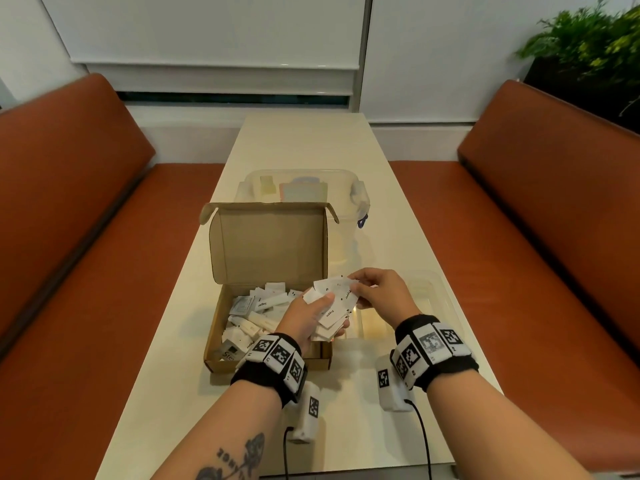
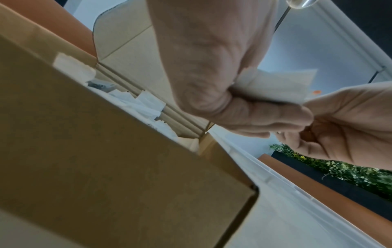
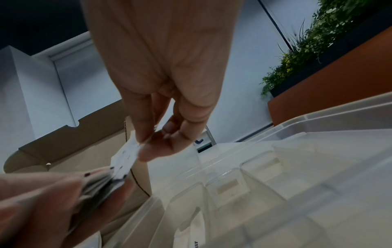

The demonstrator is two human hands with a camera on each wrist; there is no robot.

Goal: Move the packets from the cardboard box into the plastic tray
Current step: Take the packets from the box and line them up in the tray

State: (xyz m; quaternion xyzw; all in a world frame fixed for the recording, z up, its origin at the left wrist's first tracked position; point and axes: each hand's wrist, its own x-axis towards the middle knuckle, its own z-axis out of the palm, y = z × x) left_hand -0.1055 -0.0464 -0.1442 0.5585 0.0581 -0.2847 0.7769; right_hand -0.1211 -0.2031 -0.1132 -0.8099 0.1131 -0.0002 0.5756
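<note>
- Above the right edge of the cardboard box (image 1: 266,299), a fanned stack of packets (image 1: 334,313) is clasped in the left hand (image 1: 306,318).
- One packet (image 1: 337,284) is pinched by the right hand (image 1: 379,294).
- The clear plastic tray (image 1: 440,299) is seen just right of the box, on the table (image 1: 304,143).

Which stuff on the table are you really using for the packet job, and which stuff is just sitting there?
For the job:
- packets, held by the left hand and pinched by the right hand
- cardboard box, more packets inside
- plastic tray, beside the box

Just there:
- lidded plastic container behind the box
- plant
- orange benches
</note>
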